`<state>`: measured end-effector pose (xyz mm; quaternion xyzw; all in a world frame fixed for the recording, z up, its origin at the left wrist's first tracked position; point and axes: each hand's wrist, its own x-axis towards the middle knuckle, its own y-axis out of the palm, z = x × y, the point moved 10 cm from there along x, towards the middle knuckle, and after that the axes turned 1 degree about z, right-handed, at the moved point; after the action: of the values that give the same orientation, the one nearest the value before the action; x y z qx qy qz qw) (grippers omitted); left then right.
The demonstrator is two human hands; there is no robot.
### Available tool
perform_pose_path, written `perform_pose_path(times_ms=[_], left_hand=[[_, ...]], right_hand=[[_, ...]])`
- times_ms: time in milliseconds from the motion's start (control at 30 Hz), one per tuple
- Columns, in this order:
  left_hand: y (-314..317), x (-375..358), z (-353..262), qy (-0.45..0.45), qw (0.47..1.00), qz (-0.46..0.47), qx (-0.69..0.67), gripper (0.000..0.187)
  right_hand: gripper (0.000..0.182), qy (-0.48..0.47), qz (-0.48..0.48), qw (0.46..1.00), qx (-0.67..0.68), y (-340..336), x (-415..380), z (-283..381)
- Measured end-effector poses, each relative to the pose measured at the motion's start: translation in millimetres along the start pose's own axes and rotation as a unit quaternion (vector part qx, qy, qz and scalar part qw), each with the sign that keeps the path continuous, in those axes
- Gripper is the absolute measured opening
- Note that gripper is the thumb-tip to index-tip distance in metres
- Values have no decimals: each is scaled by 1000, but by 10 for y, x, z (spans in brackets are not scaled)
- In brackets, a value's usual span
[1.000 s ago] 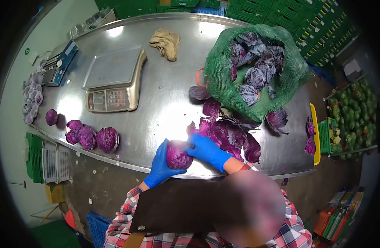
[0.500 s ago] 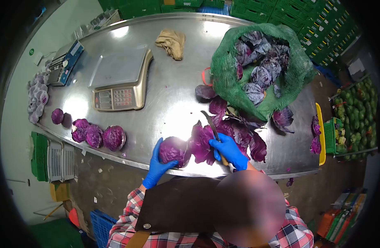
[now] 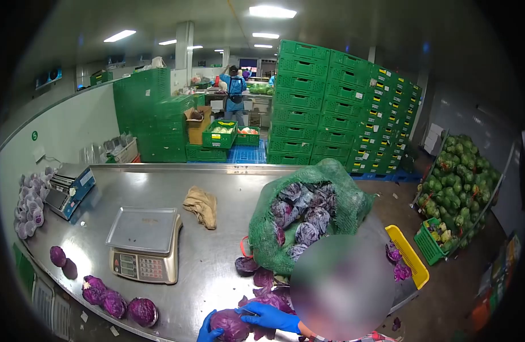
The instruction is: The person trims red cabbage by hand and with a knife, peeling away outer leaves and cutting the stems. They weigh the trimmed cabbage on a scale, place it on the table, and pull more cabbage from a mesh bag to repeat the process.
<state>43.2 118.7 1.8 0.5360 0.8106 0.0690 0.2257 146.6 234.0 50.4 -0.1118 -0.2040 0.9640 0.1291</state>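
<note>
Before us, cabbage (image 3: 231, 326) | left of it, three cabbages (image 3: 114, 303), scale (image 3: 142, 231) behind them | right of scale, cloth (image 3: 201, 208), then sack (image 3: 352, 200) with heads (image 3: 306, 233) inside | behind our table (image 3: 211, 268), crates (image 3: 299, 102)

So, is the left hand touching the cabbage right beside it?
Touching: the head view shows the left hand cupped against the near left side of the cabbage, its thumb lying over the surface.

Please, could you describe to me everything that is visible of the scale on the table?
The scale has a pale, gold-beige body, apparently plastic, and a flat grey plate with rounded corners, bearing only a few dark specks. Its sloped front has display windows at left and a keypad at right; the digits are unreadable. It stands upright on the shiny metal table, left of a brown cloth, touching only the tabletop.
</note>
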Motion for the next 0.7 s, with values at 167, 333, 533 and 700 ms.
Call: perform_pose_path(times_ms=[167, 333, 533, 700], left_hand=[[40, 64, 174, -25, 997, 35, -57, 74], [156, 186, 526, -77, 977, 111, -163, 65], [218, -44, 62, -62, 990, 111, -64, 46], [144, -102, -49, -32, 996, 77, -33, 42]], right_hand=[[35, 22, 58, 995, 73, -11, -48, -62], [21, 57, 30, 993, 103, -17, -69, -84], [24, -30, -3, 994, -108, -101, 3, 139], [21, 22, 6, 1000, 15, -165, -127, 452]])
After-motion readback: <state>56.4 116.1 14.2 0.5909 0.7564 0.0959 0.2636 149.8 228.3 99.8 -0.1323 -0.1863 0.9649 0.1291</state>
